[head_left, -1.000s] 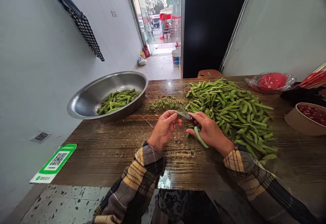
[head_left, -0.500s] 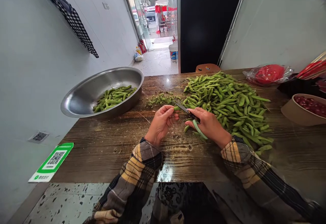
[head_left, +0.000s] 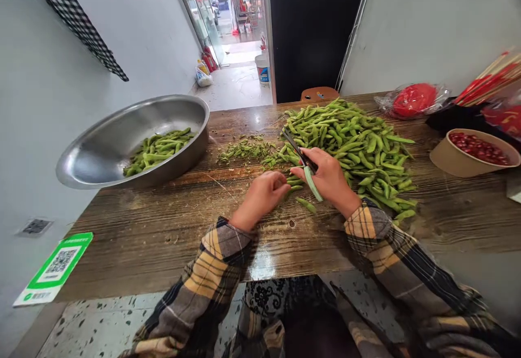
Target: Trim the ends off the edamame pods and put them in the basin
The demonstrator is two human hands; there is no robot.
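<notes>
Street-front food shop: payment QR sticker [head_left: 52, 268] far left of fingers [head_left: 280, 186], street doorway [head_left: 230, 32] beyond, pod heap [head_left: 354, 138] beside.

L hand [head_left: 262, 195] pinching, R hand [head_left: 330, 180] gripping, wrists close.

On the table [head_left: 163, 228] we have the basin [head_left: 93, 152] at the left end with trimmed pods [head_left: 157, 149] in it, the big pile of pods [head_left: 350, 135] right of centre, and a small heap of cut ends [head_left: 244, 149] between the two. Our left hand [head_left: 264, 195] and right hand [head_left: 331, 179], the right one holding the scissors [head_left: 303, 162], sit at the pile's near edge. The bowl [head_left: 451, 160] stands to the right of the pile, with a bag [head_left: 413, 100] behind it.
</notes>
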